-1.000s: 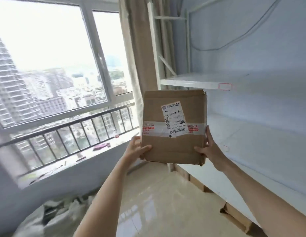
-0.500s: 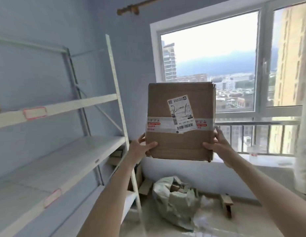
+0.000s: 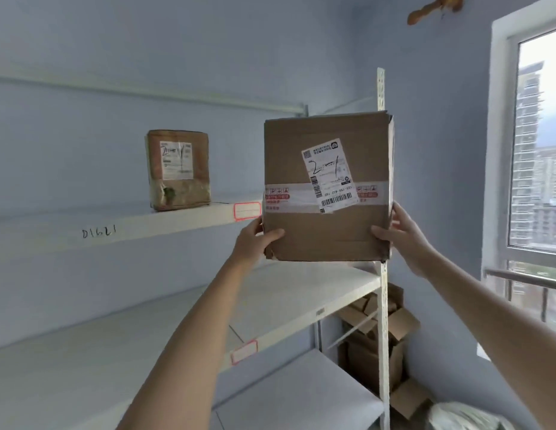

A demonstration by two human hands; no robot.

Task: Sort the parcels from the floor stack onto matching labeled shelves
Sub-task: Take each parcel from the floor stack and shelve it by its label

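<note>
Pale blue room, white metal shelving (image 3: 189, 221) left. Brown taped cardboard parcel (image 3: 326, 187) held aloft, left hand (image 3: 255, 243) and right hand (image 3: 400, 237) fingers clamping lower corners. Could clip upright post (image 3: 382, 181), or nudge smaller brown parcel (image 3: 178, 169) on upper shelf.

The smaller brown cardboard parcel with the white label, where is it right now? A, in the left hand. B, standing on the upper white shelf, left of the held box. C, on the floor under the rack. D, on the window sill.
B: the smaller brown cardboard parcel stands on the upper white shelf, left of the larger brown cardboard box that the left hand and right hand hold up.
</note>
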